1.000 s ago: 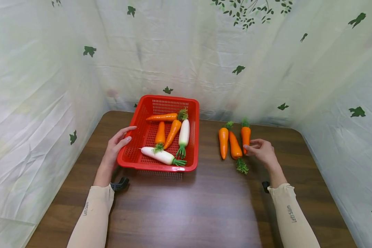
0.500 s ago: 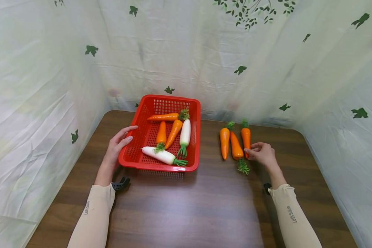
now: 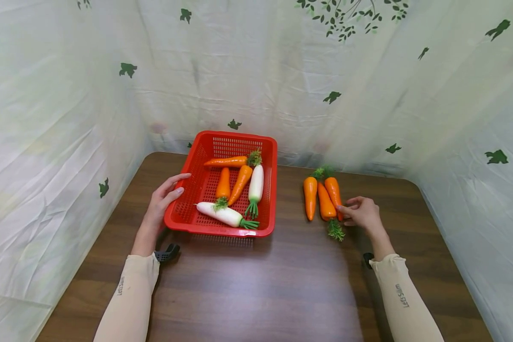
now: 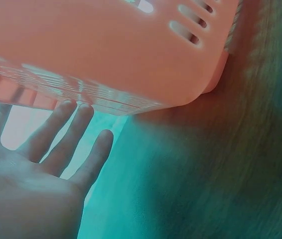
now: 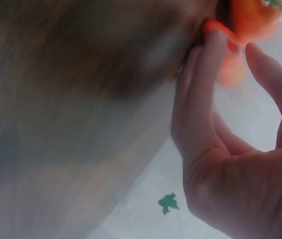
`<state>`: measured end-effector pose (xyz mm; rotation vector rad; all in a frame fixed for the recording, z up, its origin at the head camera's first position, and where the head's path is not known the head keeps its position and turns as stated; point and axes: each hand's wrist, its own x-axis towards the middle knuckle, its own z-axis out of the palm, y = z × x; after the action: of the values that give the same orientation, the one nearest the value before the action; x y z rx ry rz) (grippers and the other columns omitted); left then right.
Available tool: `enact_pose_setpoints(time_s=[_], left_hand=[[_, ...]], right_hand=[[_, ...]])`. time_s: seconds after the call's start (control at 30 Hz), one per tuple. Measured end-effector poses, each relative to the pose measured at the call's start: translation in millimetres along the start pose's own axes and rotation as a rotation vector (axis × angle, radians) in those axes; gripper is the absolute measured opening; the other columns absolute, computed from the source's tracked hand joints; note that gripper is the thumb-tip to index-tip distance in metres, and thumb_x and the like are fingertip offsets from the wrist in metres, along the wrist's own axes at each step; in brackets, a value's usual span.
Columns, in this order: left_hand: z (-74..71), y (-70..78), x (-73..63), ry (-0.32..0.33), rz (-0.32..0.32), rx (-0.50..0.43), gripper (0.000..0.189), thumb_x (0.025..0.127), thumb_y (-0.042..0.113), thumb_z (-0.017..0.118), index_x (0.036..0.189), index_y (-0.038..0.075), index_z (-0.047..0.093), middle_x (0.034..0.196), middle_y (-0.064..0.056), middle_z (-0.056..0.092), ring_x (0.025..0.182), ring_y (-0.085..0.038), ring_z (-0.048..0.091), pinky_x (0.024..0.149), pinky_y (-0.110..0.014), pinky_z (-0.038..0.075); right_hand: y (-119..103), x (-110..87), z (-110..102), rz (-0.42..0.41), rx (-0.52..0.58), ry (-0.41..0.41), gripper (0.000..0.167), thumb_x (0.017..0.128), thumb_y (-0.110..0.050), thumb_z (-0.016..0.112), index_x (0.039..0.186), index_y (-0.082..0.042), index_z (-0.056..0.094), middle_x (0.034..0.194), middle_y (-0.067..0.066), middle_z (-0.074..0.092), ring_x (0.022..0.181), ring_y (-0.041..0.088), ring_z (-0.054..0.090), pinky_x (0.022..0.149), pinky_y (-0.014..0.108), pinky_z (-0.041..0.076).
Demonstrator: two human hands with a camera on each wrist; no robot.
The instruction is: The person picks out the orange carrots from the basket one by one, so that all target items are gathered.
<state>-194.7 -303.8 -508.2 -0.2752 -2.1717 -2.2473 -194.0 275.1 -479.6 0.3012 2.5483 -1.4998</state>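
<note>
My left hand (image 3: 157, 203) rests against the left side of a red plastic basket (image 3: 220, 231), its fingers nearly straight along the outer wall (image 4: 106, 64) in the left wrist view. Inside the basket lie several shiny vegetables: three orange carrots, among them a front one (image 3: 223, 183), plus an upright white radish (image 3: 255, 183) and a sideways white radish (image 3: 218, 213). On the right, my right hand (image 3: 361, 213) pinches the tip of a carrot (image 3: 332, 190) between thumb and fingers. That carrot lies slanted, close beside a middle carrot (image 3: 326, 202) whose leafy top points toward me.
Left of the middle carrot lies another carrot (image 3: 309, 197), leaves toward the back. Everything stands on a brown wooden table (image 3: 256, 285). A pale curtain (image 3: 256, 71) with green leaf prints hangs behind and along both sides.
The pinched carrot has swung its leafy end to the left, toward the other two carrots. My right hand has slid slightly toward me along it. The left hand and basket stay put.
</note>
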Motion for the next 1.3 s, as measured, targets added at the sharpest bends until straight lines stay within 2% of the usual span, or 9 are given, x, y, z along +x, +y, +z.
enact_pose_setpoints(time_s=[0.17,0.33,0.43,0.6,0.73,0.93,1.03,1.13,1.3], left_hand=[[0.5,0.5,-0.7,0.0,-0.002,0.003,0.05,0.108,0.024,0.058,0.156,0.018,0.05,0.156,-0.01,0.05,0.129,-0.032,0.059,0.095,-0.034,0.061],[1.0,1.1,-1.0,0.001,-0.006,-0.001,0.05,0.108,0.025,0.058,0.156,0.018,0.05,0.156,-0.01,0.049,0.129,-0.031,0.059,0.095,-0.034,0.061],[1.5,1.3,-1.0,0.001,-0.009,-0.001,0.05,0.108,0.025,0.058,0.156,0.019,0.049,0.157,-0.01,0.049,0.13,-0.031,0.058,0.095,-0.034,0.061],[2.0,1.7,-1.3,0.002,-0.005,-0.003,0.049,0.108,0.025,0.058,0.156,0.018,0.05,0.156,-0.01,0.049,0.13,-0.031,0.058,0.095,-0.034,0.061],[2.4,1.6,-1.2,0.001,-0.003,0.0,0.05,0.108,0.025,0.058,0.156,0.018,0.049,0.157,-0.01,0.049,0.13,-0.031,0.058,0.095,-0.034,0.061],[2.8,2.0,-0.6,-0.001,-0.005,-0.002,0.05,0.108,0.025,0.058,0.157,0.018,0.049,0.157,-0.01,0.049,0.13,-0.032,0.058,0.095,-0.034,0.061],[2.5,2.5,-0.6,0.002,-0.005,-0.001,0.05,0.108,0.026,0.058,0.156,0.019,0.049,0.156,-0.01,0.049,0.13,-0.032,0.058,0.095,-0.034,0.061],[1.9,2.3,-0.6,0.003,-0.005,-0.002,0.049,0.108,0.025,0.058,0.156,0.019,0.05,0.156,-0.01,0.049,0.129,-0.032,0.059,0.094,-0.034,0.061],[0.4,1.7,-0.3,-0.005,0.002,-0.008,0.049,0.108,0.024,0.057,0.156,0.017,0.05,0.155,-0.012,0.049,0.127,-0.03,0.06,0.094,-0.033,0.061]], right_hand=[[-4.7,-3.0,-3.9,-0.023,-0.07,0.068,0.048,0.098,-0.021,0.076,0.128,0.013,0.06,0.114,0.032,0.073,0.079,0.023,0.079,0.071,0.039,0.067],[-13.7,-6.9,-7.9,-0.059,-0.116,0.153,0.044,0.1,-0.027,0.074,0.124,0.009,0.066,0.11,0.027,0.076,0.084,0.027,0.079,0.073,0.036,0.067],[-22.0,-8.9,-9.1,-0.079,-0.103,0.159,0.044,0.101,-0.029,0.073,0.125,0.006,0.068,0.112,0.025,0.076,0.089,0.027,0.079,0.078,0.034,0.066],[-38.8,-11.3,-7.2,-0.113,-0.027,0.108,0.045,0.102,-0.029,0.071,0.129,0.007,0.066,0.123,0.03,0.072,0.09,0.016,0.078,0.084,0.031,0.065],[-54.0,-14.8,-3.3,-0.113,0.062,0.048,0.048,0.103,-0.029,0.07,0.133,0.008,0.063,0.125,0.03,0.07,0.087,0.007,0.076,0.086,0.029,0.064],[-74.8,-18.5,5.5,-0.097,0.145,-0.022,0.051,0.103,-0.027,0.07,0.138,0.008,0.059,0.107,0.004,0.073,0.086,0.005,0.075,0.089,0.029,0.063],[-83.9,-17.9,11.8,-0.098,0.174,-0.039,0.05,0.103,-0.027,0.07,0.137,0.008,0.059,0.102,-0.003,0.072,0.087,0.008,0.074,0.087,0.027,0.064],[-94.2,-17.2,19.2,-0.108,0.186,-0.058,0.049,0.103,-0.028,0.07,0.135,0.008,0.06,0.105,0.001,0.074,0.09,0.012,0.075,0.09,0.03,0.064],[-113.0,-14.9,32.7,-0.126,0.174,-0.105,0.047,0.103,-0.028,0.069,0.134,0.007,0.061,0.125,0.02,0.071,0.096,0.018,0.076,0.098,0.04,0.062]])
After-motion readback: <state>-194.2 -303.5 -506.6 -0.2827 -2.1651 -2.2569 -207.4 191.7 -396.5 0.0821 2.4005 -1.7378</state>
